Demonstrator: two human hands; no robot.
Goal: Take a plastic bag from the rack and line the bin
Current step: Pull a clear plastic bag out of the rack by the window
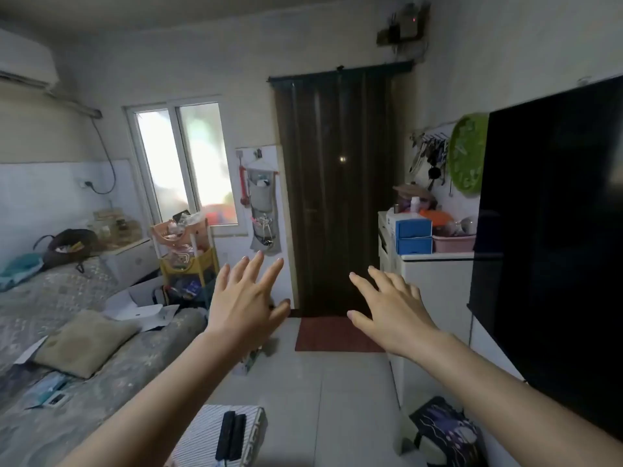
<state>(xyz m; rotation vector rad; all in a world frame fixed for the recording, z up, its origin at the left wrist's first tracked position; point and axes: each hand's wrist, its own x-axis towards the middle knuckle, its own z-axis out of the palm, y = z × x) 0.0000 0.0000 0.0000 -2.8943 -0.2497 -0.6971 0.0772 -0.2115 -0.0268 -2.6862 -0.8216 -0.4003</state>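
Note:
Both my hands are stretched out in front of me at chest height, palms down and fingers spread. My left hand (247, 298) holds nothing, and my right hand (391, 306) holds nothing either. A tiered rack (188, 261) with a pink top basket and yellow lower shelves stands across the room under the window, left of and beyond my left hand. It is stuffed with bags and small items; I cannot pick out a single plastic bag. I see no bin in view.
A bed (67, 332) with a cushion and papers fills the left side. A dark door (337, 197) with a red mat (333, 333) is straight ahead. A white cabinet (435, 281) and a large black screen (553, 247) stand right. A striped box (222, 433) lies on the tiled floor.

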